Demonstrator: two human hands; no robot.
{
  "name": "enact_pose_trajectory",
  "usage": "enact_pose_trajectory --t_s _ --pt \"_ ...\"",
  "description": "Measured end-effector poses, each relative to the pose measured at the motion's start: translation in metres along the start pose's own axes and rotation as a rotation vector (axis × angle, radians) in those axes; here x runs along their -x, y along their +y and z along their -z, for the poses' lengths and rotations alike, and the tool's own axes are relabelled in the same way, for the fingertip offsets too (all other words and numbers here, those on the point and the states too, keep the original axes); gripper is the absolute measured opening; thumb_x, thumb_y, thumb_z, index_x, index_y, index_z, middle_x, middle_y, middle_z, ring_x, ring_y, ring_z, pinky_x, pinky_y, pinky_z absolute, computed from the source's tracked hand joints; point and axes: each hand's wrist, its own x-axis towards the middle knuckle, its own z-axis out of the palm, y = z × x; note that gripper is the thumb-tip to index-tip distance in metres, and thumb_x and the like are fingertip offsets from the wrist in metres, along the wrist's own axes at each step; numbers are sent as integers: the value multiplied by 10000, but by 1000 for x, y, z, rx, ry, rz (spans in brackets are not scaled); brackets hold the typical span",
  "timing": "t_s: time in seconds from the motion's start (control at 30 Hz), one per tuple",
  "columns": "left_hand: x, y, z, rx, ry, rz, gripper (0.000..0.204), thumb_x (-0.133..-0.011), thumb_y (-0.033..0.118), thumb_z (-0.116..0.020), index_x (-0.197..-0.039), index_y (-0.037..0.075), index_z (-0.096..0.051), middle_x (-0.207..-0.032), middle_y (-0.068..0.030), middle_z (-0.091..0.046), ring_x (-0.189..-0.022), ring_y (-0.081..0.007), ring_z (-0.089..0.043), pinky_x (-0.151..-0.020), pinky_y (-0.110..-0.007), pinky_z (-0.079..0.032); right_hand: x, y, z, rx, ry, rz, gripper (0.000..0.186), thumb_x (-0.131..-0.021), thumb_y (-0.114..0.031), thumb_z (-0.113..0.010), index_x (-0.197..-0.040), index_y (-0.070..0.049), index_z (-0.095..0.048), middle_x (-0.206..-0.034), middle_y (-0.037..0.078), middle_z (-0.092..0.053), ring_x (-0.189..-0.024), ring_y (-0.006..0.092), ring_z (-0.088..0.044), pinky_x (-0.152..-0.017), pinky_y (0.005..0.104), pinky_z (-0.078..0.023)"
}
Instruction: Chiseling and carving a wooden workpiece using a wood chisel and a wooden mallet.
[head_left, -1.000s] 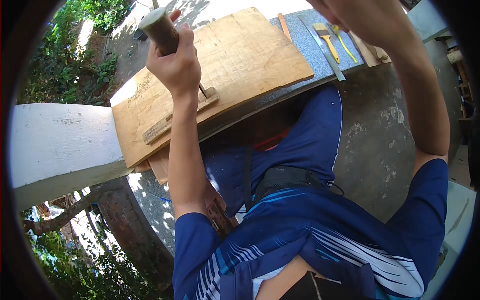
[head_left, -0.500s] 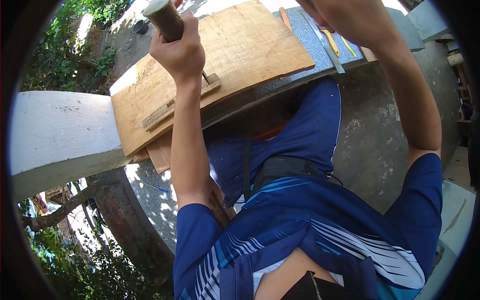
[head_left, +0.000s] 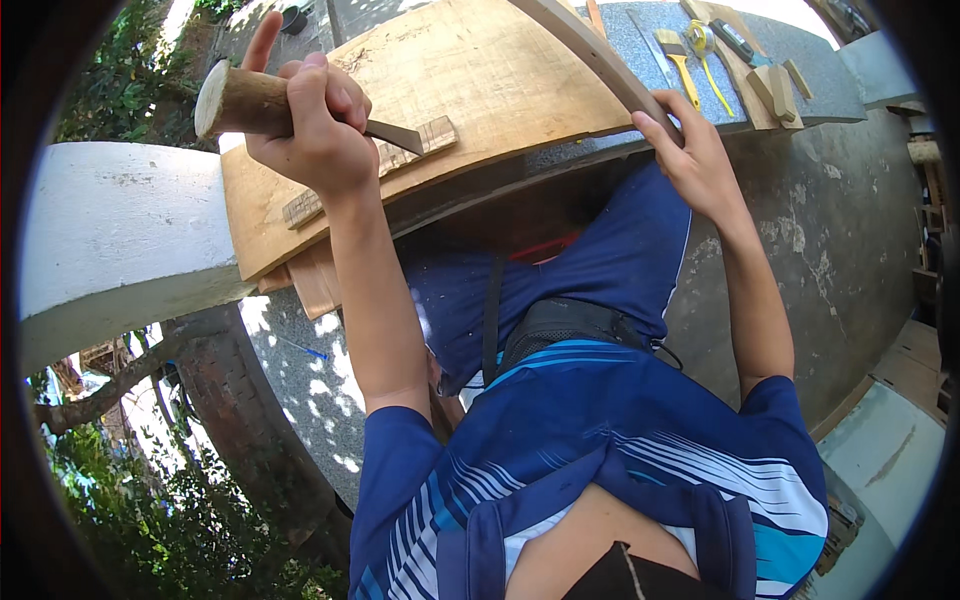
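Observation:
My left hand (head_left: 325, 130) is closed around a chisel with a thick round wooden handle (head_left: 250, 103), its index finger sticking up. The chisel is tilted, and its flat metal blade (head_left: 397, 136) points right, over a narrow strip of wood (head_left: 437, 134). That strip lies along the near edge of a wide wooden board (head_left: 490, 75), partly hidden behind my left hand and wrist. In my right hand (head_left: 692, 152) is the lower end of a long brown wooden bar (head_left: 590, 50). The bar slants up and left across the board and leaves the picture at the top.
On the grey speckled bench top (head_left: 630, 55) right of the board lie a yellow-handled brush (head_left: 680, 68), a tape measure (head_left: 702, 38), a dark-handled tool (head_left: 735, 40) and small wood blocks (head_left: 772, 92). A white concrete beam (head_left: 130, 230) meets the board's left end.
My left hand has tipped the chisel from steep to nearly level and raised a finger. My right hand has come down and nearer, bringing the wooden bar into view.

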Motion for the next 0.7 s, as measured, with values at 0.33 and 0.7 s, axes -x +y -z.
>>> enact_pose_trajectory --t_s 0.33,0.7 --pt "-1 -10 -4 -41 53 53 484 -879 50 -538 -1349 -66 -514 -581 5 -397 -404 -83 -330 -372 -248 -245 21 8 -4 -63 12 -57 362 -1011 -325 -644 -1165 3 -641 -902 142 -680 -815 193 -619 -781 334 -485" --pt "-7 -16 1 -29 32 133 420 -889 54 -522 -1296 -44 -558 -593 18 -373 -437 -79 -340 -402 -245 -254 30 16 -15 -252 -55 -216 346 -1011 -334 -658 -1157 -21 -647 -660 3 -529 -559 76 -495 -541 279 -392"
